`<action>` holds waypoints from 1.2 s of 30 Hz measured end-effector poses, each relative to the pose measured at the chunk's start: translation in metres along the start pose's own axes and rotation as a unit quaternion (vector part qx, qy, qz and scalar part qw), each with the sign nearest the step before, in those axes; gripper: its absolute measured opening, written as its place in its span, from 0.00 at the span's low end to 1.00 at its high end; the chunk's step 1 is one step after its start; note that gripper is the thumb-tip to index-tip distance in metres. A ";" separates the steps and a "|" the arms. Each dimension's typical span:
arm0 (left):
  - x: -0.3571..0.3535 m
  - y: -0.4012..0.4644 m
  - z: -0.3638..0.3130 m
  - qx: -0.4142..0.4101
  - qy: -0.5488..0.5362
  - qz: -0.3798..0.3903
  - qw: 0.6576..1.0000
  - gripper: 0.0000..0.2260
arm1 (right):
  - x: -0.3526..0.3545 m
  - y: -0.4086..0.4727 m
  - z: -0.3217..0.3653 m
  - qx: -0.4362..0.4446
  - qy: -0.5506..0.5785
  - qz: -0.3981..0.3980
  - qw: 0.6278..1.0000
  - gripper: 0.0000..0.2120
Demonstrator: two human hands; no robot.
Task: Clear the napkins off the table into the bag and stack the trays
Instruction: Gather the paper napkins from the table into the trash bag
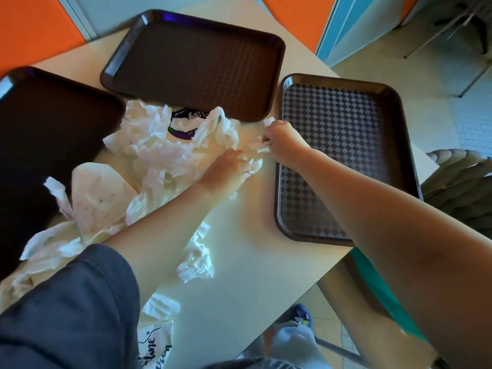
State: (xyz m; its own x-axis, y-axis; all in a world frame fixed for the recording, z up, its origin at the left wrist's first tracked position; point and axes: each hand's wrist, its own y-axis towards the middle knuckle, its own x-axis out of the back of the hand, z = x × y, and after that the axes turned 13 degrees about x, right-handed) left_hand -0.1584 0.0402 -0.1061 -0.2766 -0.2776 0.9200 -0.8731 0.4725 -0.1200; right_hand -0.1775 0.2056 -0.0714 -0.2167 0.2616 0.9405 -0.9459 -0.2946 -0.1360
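We look down on a pale counter [239,262] with three brown trays lying apart, unstacked. Taking the white plastic bag [159,145] in the middle as our landmark: one tray [197,62] lies just beyond it, its near edge touching the bag; a second tray [48,134] lies left of it; a third tray [343,155], checker-patterned, lies to its right.

Our left hand [229,171] rests at the bag's right edge, its grip curled round a crumpled napkin [256,166]. Our right hand [279,142], just right of the bag and beside the checkered tray, has its grip pinched on more white paper [267,121].

Nearer us than the bag, loose napkins [197,262] lie scattered under our left forearm, with wrappers [98,198] near the left tray. A printed paper [154,344] sits at the counter's near edge. A dark sleeve [74,310] covers our left upper arm.
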 end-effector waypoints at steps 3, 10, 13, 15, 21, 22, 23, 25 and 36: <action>0.006 -0.002 -0.003 0.017 -0.042 -0.020 0.999 0.09 | 0.017 -0.009 -0.002 -0.001 0.019 -0.052 0.998 0.13; 0.026 0.002 -0.039 0.022 -0.080 -0.126 0.989 0.07 | 0.059 -0.043 -0.020 -0.029 0.043 -0.133 0.990 0.14; 0.028 0.000 -0.067 0.006 -0.092 -0.153 0.984 0.07 | 0.070 -0.065 -0.033 -0.033 0.036 -0.154 0.987 0.14; 0.027 -0.001 -0.090 0.005 -0.106 -0.149 0.983 0.08 | 0.075 -0.085 -0.046 -0.030 0.027 -0.160 0.986 0.13; 0.015 -0.008 -0.168 -0.027 -0.133 -0.093 0.986 0.12 | 0.082 -0.151 -0.091 -0.045 0.042 -0.181 0.982 0.10; 0.011 -0.009 -0.182 -0.058 -0.116 -0.092 0.987 0.10 | 0.082 -0.165 -0.100 -0.052 0.056 -0.184 0.980 0.10; 0.006 -0.010 -0.192 -0.089 -0.098 -0.095 0.987 0.08 | 0.082 -0.178 -0.107 -0.060 0.072 -0.186 0.978 0.09; -0.005 -0.009 -0.216 -0.132 -0.066 -0.101 0.984 0.06 | 0.080 -0.207 -0.124 -0.078 0.093 -0.185 0.975 0.08; -0.091 -0.015 -0.348 -0.211 -0.102 -0.012 0.972 0.08 | 0.030 -0.364 -0.219 -0.233 0.175 -0.167 0.942 0.10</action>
State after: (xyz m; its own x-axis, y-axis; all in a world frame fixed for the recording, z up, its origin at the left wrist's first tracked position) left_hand 0.0193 0.3494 -0.0588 -0.3691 -0.4328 0.8225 -0.6503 0.7525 0.1041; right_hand 0.1076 0.5223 -0.0616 0.1233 0.5796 0.8056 -0.9611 0.2719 -0.0486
